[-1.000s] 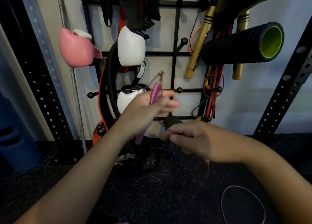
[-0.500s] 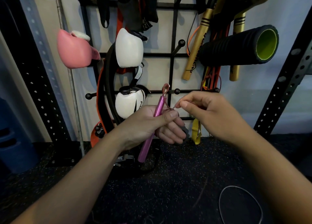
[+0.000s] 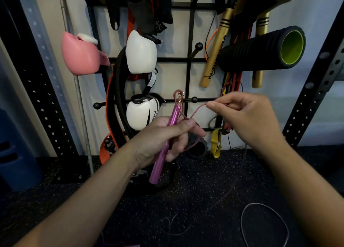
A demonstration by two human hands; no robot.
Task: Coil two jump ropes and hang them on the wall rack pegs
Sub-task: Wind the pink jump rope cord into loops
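**Mid-coil: pink rope being wound onto its handle**

Right now we've got the left hand (image 3: 163, 137) clenched round the pink handle (image 3: 165, 144), held upright w/ its swivel end up near the rack, so the handle works as an anchor while loops gather against the palm. The right hand (image 3: 245, 120) pinches the thin reddish cord (image 3: 195, 111) btwn thumb and fingertip, lifted just beside the handle top, prob. to feed the next loop over w/o kinks. The rest of the cord trails down past the right wrist to the floor (image 3: 186, 200); its far end isn't visible. A second loop, a grey cable (image 3: 243, 215), lies on the floor near the right forearm; likely the other rope, can't confirm. We're standing close to the wall rack (image 3: 188, 60), where a bare peg (image 3: 199, 46) sits above the hands, and another peg (image 3: 194, 99) just beside the swivel, handy for hanging once coiled. Coiling looks early; nothing hung yet.
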